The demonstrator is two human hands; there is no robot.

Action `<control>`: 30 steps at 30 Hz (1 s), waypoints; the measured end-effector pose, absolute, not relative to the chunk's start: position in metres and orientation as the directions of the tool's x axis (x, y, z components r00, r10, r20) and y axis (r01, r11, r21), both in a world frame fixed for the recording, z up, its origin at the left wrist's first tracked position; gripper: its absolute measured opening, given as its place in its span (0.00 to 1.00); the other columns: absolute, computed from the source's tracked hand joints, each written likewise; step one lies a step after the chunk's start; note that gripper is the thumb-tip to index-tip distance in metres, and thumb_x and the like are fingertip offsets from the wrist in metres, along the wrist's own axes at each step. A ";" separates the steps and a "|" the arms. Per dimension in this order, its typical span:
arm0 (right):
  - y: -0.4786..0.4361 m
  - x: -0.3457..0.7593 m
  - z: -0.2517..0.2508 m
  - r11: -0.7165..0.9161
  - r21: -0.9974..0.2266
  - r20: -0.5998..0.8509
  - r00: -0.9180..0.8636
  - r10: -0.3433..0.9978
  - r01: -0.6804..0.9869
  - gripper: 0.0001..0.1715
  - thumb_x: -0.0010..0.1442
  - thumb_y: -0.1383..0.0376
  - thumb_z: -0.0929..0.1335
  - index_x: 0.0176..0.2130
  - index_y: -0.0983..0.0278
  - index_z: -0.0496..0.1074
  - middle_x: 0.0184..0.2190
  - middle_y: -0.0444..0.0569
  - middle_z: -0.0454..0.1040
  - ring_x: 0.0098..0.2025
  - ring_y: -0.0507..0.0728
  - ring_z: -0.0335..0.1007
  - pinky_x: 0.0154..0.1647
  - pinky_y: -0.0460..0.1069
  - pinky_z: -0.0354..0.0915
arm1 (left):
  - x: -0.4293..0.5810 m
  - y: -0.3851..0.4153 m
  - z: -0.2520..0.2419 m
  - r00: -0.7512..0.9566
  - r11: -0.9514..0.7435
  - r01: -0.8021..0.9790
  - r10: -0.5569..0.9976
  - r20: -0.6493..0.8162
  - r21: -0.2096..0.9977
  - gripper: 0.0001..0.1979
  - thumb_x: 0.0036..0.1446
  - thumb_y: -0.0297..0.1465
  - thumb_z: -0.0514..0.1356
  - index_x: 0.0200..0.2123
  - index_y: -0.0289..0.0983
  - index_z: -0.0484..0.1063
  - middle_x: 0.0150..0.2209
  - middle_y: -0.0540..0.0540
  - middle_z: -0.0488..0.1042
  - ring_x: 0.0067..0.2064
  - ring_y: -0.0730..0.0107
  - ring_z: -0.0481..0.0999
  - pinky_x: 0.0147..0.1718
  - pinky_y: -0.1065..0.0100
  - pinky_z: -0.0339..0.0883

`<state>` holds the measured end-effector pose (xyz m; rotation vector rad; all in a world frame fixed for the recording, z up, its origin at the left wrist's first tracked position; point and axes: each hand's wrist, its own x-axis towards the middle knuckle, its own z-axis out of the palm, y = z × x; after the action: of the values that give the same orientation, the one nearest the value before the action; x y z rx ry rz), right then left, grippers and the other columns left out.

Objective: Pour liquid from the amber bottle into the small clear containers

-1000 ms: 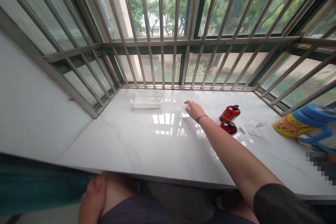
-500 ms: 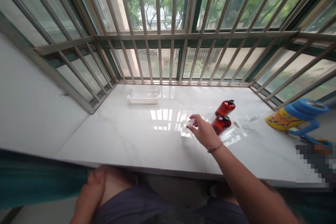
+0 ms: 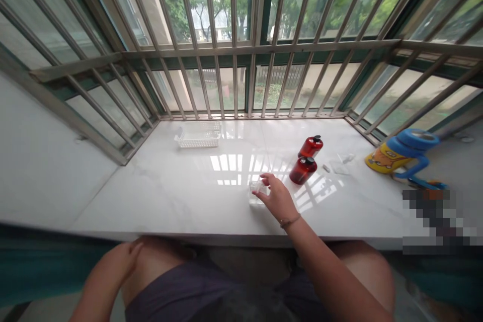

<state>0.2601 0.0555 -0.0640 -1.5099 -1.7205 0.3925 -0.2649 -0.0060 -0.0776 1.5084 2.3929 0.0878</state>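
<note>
My right hand point(image 3: 277, 196) is over the marble-patterned counter, with thumb and fingers curved around the upper part of a small clear container point(image 3: 257, 200). The container stands on the counter and its exact kind is hard to make out against the glare. Just beyond that hand are two red, see-through bottles with black caps, a nearer bottle point(image 3: 303, 171) and a farther bottle point(image 3: 311, 147). My left hand point(image 3: 126, 256) lies flat on my left knee, below the counter's edge, holding nothing.
A white perforated basket point(image 3: 198, 141) sits at the back left. To the right are clear plastic pieces point(image 3: 341, 163), a small pale object point(image 3: 326, 168) and a blue-and-yellow jug point(image 3: 392, 153) with a handle. Metal bars point(image 3: 234, 50) line the window behind. A blurred-out patch covers the right edge.
The view has shifted, so the counter things appear farther left. My right hand is lower around the clear container, its thumb and fingers wider apart. My left hand stays on the knee.
</note>
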 end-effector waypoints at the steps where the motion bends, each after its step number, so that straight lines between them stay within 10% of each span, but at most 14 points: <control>1: 0.055 0.259 -0.065 0.229 -0.688 0.356 0.046 0.933 0.688 0.28 0.61 0.56 0.77 0.56 0.59 0.69 0.44 0.53 0.79 0.46 0.65 0.77 0.49 0.60 0.73 | -0.242 -0.003 -0.068 -0.327 0.386 0.889 0.911 -0.251 0.245 0.20 0.59 0.49 0.58 0.30 0.39 0.79 0.28 0.39 0.82 0.37 0.42 0.85 0.41 0.52 0.76; 6: 0.056 0.251 -0.070 0.175 -0.705 0.351 0.124 0.928 0.687 0.28 0.60 0.53 0.77 0.54 0.59 0.70 0.41 0.53 0.78 0.46 0.67 0.75 0.49 0.62 0.71 | -0.077 0.021 -0.036 0.180 -0.124 0.814 0.983 -0.044 0.568 0.25 0.62 0.49 0.65 0.56 0.40 0.77 0.54 0.39 0.83 0.56 0.50 0.82 0.57 0.56 0.73; 10: 0.056 0.243 -0.069 0.131 -0.729 0.338 0.187 0.923 0.672 0.25 0.61 0.53 0.76 0.52 0.60 0.70 0.36 0.50 0.77 0.43 0.66 0.74 0.46 0.61 0.71 | 0.023 0.057 -0.051 0.397 -0.390 0.651 0.906 0.145 0.651 0.49 0.48 0.43 0.78 0.69 0.39 0.65 0.70 0.33 0.69 0.71 0.44 0.69 0.70 0.46 0.63; 30: 0.047 0.251 -0.081 0.239 -0.861 0.301 0.072 0.951 0.448 0.22 0.62 0.57 0.74 0.52 0.57 0.66 0.48 0.50 0.79 0.52 0.62 0.81 0.56 0.58 0.76 | 0.055 0.093 -0.071 0.403 -0.325 0.569 0.911 0.088 0.755 0.34 0.47 0.34 0.80 0.57 0.41 0.75 0.54 0.40 0.81 0.55 0.50 0.80 0.57 0.53 0.71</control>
<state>0.2512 0.0467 -0.0812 -1.3628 -1.5352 0.6477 0.0550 0.0925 -0.0710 2.0188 1.2567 0.6836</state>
